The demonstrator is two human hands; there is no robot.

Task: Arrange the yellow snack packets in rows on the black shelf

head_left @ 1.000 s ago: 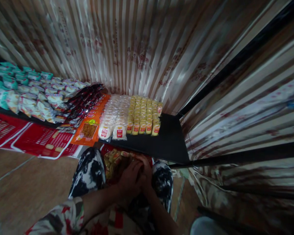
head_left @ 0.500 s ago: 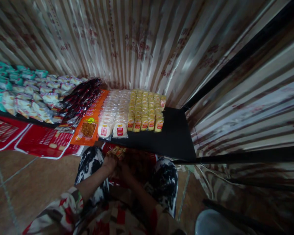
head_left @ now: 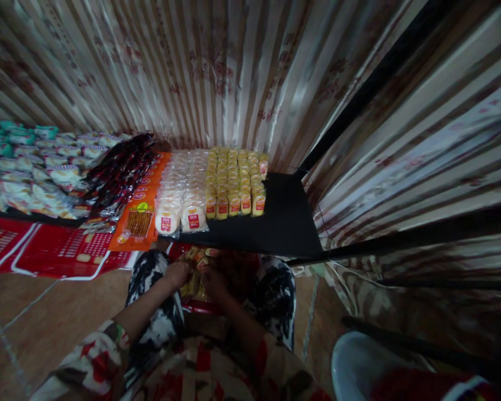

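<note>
My left hand (head_left: pixel 177 274) and my right hand (head_left: pixel 214 280) are low between my knees, both closed around a bunch of small yellow snack packets (head_left: pixel 194 267). These sit in a red box (head_left: pixel 234 267) just below the front edge of a black shelf (head_left: pixel 284 223). On the shelf stand rows of yellow packets (head_left: pixel 234 181), and left of them rows of white round cakes in clear wrap (head_left: pixel 183 186).
Further left lie orange packs (head_left: pixel 140 220), dark red packs (head_left: pixel 119 172) and white-green packs (head_left: pixel 29 167), with red cartons (head_left: pixel 62 253) below. Striped curtains (head_left: pixel 234 67) hang behind and to the right. A white stool (head_left: pixel 359 367) stands at lower right on the tiled floor (head_left: pixel 45 312).
My hands drew apart from a clasped pose and dug into the yellow packets in the red box. The view shifted slightly, so the shelf now sits a little further left.
</note>
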